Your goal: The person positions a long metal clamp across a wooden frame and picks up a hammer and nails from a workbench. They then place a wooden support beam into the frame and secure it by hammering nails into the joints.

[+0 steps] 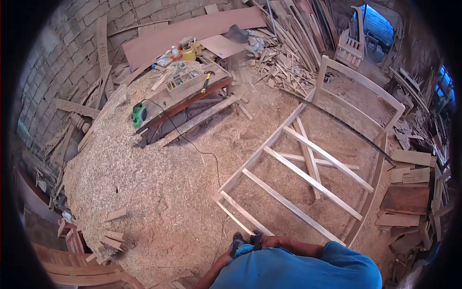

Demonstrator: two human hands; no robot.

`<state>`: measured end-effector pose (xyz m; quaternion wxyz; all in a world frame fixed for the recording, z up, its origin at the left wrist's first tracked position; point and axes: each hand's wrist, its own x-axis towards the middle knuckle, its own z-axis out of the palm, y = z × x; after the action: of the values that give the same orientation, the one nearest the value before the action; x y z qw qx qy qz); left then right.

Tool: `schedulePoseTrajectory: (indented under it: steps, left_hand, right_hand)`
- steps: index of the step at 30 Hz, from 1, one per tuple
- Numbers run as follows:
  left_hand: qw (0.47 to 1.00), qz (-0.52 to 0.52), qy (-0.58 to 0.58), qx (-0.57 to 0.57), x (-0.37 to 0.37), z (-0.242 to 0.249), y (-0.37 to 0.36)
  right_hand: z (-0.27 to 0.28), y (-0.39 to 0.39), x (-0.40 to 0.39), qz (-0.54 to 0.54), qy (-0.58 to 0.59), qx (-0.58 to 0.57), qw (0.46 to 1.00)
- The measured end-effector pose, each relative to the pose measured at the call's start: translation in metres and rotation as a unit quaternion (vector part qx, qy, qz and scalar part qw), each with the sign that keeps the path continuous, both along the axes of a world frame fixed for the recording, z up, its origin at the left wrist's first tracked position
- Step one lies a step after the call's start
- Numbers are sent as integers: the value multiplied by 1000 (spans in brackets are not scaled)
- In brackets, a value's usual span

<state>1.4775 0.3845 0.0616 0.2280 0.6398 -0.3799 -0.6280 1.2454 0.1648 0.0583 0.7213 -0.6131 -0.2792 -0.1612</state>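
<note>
Pale wooden frame lies flat on the sawdust floor, its long axis running from lower centre of the picture up to the upper right, with cross slats between the rails. Its near end sits just above the person's arms at bottom centre. The right arm looks the nearer; the left forearm angles up from below. Both hands are hidden behind the blue shirt, so I cannot tell how far the fingers are open or whether they hold anything.

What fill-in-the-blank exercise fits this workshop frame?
1. The wooden frame lies on a floor covered in ____.
2. The power tool on the shavings is coloured ____.
3. The hammer rests on the ____.
4. The person's shirt is ____.

Missing words: sawdust; green; workbench; blue
</note>
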Motion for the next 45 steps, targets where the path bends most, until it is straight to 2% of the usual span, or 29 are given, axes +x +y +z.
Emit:
schedulePoseTrajectory:
  steps: [1, 3, 6, 9, 17, 23, 24, 26, 29, 32, 33, 34, 36, 37, 39, 45]
  left_hand:
    - [1000, 0, -9, 2, 0, -2, 2]
    - [997, 50, -35, -36, -14, 8, -3]
    - [995, 71, -37, -64, -34, 28, -19]
    - [997, 51, -13, -56, -41, 24, -28]
    - [999, 36, 1, -36, -51, 30, -30]
    - [999, 31, 6, -17, -43, 46, -20]
    - [999, 28, 8, -15, -41, 47, -19]
    - [1000, 26, 10, -11, -36, 51, -17]
    - [1000, 22, 13, -3, -29, 58, -12]
    - [1000, 15, 17, 4, -26, 67, -9]
    - [1000, 14, 19, 5, -25, 71, -7]
    - [1000, 11, 22, 7, -25, 75, -8]
    - [999, 7, 35, 6, -24, 78, -5]
    - [997, 20, 78, -13, -17, 49, 3]
    - [990, 75, 121, -14, -15, 38, 11]
    - [994, -21, 61, -89, -8, 41, 5]
  right_hand:
    - [11, -2, 3, 18, -65, 6, 998]
    - [-23, 7, -2, 40, -42, 3, 998]
    - [-59, 18, -13, 46, 170, -48, 983]
    - [-74, 20, -20, 47, 267, -78, 959]
    - [-98, 18, -31, 45, 349, -90, 932]
    - [-162, 30, -25, 37, 386, -84, 918]
    - [-128, 24, -21, -5, 421, -93, 902]
    - [-21, 9, -10, -85, 491, -101, 861]
    - [16, 6, -15, -102, 475, -106, 868]
    - [-48, 26, -27, -93, 346, 21, 933]
    - [-35, 23, -33, -90, 260, 59, 960]
    - [10, 10, -38, -88, 172, 97, 976]
    - [18, 12, -36, -88, 37, 78, 992]
    - [-17, 12, -31, -87, -8, 22, 996]
    - [-78, 18, -25, -47, 18, -29, 998]
    - [-185, 33, -9, 34, 113, -101, 988]
